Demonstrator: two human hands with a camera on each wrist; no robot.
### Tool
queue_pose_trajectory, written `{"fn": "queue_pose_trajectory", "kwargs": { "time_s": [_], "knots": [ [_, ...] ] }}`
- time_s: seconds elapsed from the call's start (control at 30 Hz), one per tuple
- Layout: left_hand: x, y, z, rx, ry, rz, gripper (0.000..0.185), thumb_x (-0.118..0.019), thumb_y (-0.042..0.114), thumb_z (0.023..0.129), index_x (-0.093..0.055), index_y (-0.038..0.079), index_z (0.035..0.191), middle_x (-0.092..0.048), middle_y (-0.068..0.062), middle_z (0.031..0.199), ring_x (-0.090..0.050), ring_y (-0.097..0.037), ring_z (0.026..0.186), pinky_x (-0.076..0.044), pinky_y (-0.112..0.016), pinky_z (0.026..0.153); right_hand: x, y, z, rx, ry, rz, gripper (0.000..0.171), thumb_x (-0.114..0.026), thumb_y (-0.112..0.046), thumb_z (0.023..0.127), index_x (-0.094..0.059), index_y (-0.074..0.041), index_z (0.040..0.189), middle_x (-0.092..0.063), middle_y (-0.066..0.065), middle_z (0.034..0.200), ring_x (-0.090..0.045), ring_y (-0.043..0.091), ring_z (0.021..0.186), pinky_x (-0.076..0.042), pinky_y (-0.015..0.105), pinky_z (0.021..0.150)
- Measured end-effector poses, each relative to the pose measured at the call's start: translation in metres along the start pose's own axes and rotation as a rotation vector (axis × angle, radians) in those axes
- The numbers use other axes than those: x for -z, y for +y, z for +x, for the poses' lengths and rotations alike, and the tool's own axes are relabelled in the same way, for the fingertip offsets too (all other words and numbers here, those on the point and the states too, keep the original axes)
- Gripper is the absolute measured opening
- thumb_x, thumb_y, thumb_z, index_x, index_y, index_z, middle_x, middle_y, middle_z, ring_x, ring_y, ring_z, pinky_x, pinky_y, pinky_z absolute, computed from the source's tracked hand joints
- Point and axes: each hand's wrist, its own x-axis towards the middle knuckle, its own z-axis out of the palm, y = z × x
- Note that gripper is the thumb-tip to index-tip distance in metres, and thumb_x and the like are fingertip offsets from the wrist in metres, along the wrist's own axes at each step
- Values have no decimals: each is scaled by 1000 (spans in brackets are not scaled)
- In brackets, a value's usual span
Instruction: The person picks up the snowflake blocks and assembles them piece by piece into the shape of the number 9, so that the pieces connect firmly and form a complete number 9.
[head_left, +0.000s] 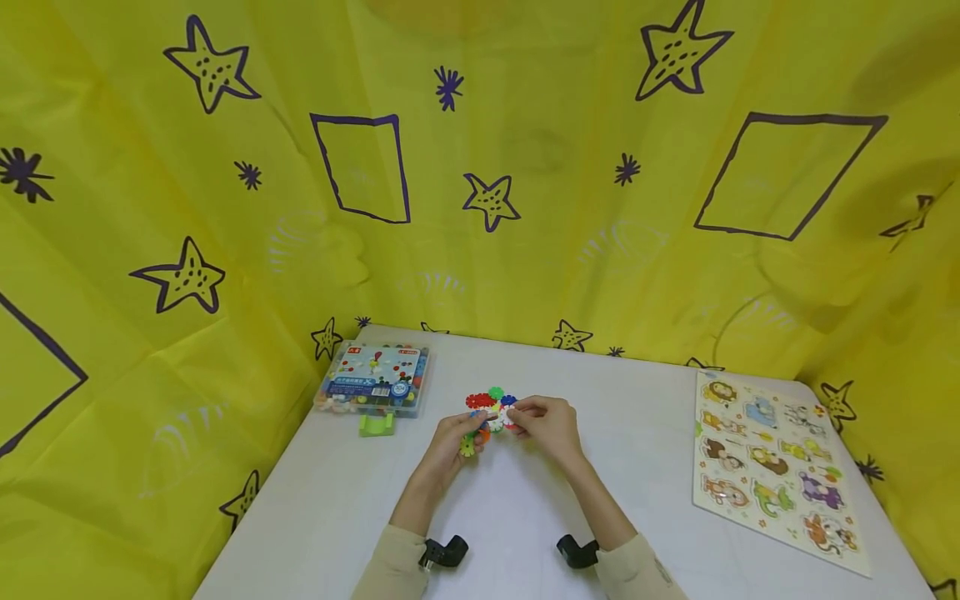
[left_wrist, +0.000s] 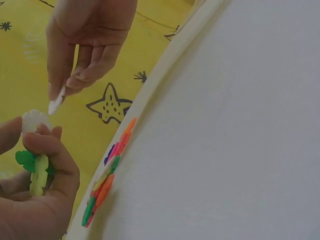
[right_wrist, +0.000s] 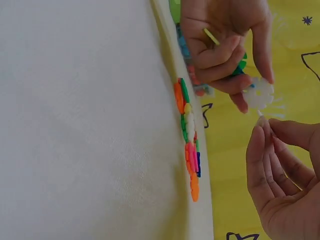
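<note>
A white surface with rounded corners fills the near part of the scene, and a yellow cloth printed with dark stars and outlined rectangles hangs behind it and wraps round both sides like a tent.

Near the middle of the surface both hands meet just above a small heap of flat, notched discs — red, green, blue, orange and white. The left hand is curled round a few joined discs: the left wrist view shows a white disc pinched at its fingertips with a green and a pale yellow piece held lower in the same grasp. The right hand sits just right of it, fingers bent, pinching another small white piece between thumb and forefinger; that piece is close to the left hand's white disc but apart from it. In the right wrist view the left hand's white disc hangs just above the right fingertips.

At the far left of the surface lies a clear box of coloured pieces with a blue printed lid, and a green clip-like bit rests just near it. On the right side lies an animal puzzle board, flat, well apart from the hands.

Pale sleeves and a dark wrist mount show at the near edge.
</note>
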Motion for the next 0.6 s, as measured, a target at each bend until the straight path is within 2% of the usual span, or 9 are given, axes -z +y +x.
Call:
{"fn": "queue_pose_trajectory", "kwargs": {
  "time_s": [0.27,0.43,0.6],
  "knots": [
    [-1,-1,1,-4,-22,50,43,-68,27,103,-64,-14,112,-60,-2,83,-51,-9,70,-46,-20,62,1,-7,-6,-27,28,165,14,-82,-2,87,-76,7,96,-75,22,82,-76,29,66,-63,40,63],
    [-2,-1,1,0,-35,58,43,-68,29,103,-64,-13,112,-60,-2,85,-51,-10,72,-46,-21,63,1,-6,-9,-48,31,159,15,-83,-2,87,-76,7,96,-75,20,79,-76,27,65,-63,42,64],
    [-1,-2,-1,-6,-58,78,40,-69,25,102,-65,-14,114,-62,-3,86,-52,-11,74,-46,-22,64,1,-3,-12,-50,33,133,13,-84,-4,87,-78,5,94,-75,16,77,-75,26,64,-62,35,61]
  ]
}}
